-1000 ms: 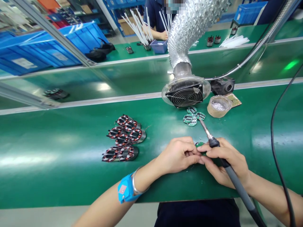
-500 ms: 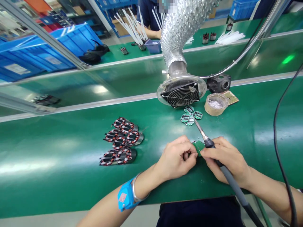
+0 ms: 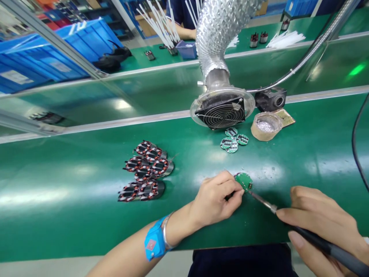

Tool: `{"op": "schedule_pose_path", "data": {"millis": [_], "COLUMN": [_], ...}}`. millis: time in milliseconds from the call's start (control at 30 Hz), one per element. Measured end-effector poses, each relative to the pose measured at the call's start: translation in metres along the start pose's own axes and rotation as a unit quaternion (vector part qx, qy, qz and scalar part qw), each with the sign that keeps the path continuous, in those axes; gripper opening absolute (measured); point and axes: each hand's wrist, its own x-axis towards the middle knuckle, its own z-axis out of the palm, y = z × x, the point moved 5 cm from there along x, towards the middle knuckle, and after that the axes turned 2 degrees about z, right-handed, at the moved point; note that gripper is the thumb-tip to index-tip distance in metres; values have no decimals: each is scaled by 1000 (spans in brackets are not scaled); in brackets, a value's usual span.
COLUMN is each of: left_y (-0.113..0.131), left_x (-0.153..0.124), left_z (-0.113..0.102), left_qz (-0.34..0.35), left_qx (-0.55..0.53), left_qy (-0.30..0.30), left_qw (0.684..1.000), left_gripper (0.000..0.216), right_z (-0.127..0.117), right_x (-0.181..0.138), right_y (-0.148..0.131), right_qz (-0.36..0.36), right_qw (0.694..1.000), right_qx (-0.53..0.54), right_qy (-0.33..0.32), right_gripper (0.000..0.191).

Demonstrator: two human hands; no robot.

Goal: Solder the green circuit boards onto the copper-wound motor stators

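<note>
We list these items on the green bench (image 3: pixel 83 227), clock directions taken from the round green board as centre.

Item: round green board (image 3: pixel 243 180), one, lying just beyond the left fingertips. We note a small brown component near its five o'clock edge.

Item: left hand (image 3: pixel 217 198), at eight o'clock. We record thumb and forefinger pinching the board's near edge, the other fingers curled in; a blue strap (image 3: pixel 155 243) circles the wrist.

Item: right hand (image 3: pixel 331 225), at four o'clock, fingers close together and wrapped about the dark handle of a soldering iron (image 3: pixel 311 237). Its metal tip points to the board's five o'clock edge, beside the component; we cannot tell whether they touch.

Item: small populated boards (image 3: pixel 233 145), four visible, some overlapping, between eleven and twelve o'clock.

Item: wound ring parts (image 3: pixel 151 189), seven, clustered at nine o'clock, well apart from the hands.

Item: tan cup (image 3: pixel 265 133), holding silvery material, one o'clock.

Item: caged fan (image 3: pixel 223 113) below a silver duct (image 3: pixel 227 36), beyond the small boards.

Item: a co-worker's forearm (image 3: pixel 184 32), at eleven o'clock, far bench.
</note>
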Motion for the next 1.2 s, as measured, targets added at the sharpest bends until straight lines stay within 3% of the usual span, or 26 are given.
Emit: {"op": "schedule_pose_path", "data": {"millis": [167,700,933,1100,1200], "left_y": [2,3,3,3,4], "left_x": [-1,-4,-5,-5,-5], "left_z": [0,2,4,4,5], "left_qz": [15,22,31,36,39], "left_qx": [23,46,70,77,78], "left_qy": [3,26,32,29,28], "left_qw": [1000,998,997,996,996], "left_gripper": [8,5,8,9,9], "right_z": [11,14,10,-2,1], "right_x": [3,2,-2,-10,-5], "right_y": [3,1,-1,2,9], "right_qz": [-19,-35,-100,-69,-53], "right_qw": [999,999,992,994,995], "right_qx": [10,6,-50,-79,-49], "right_qy": [-24,-17,-62,-7,68], "right_gripper": [30,25,25,25,33]}}
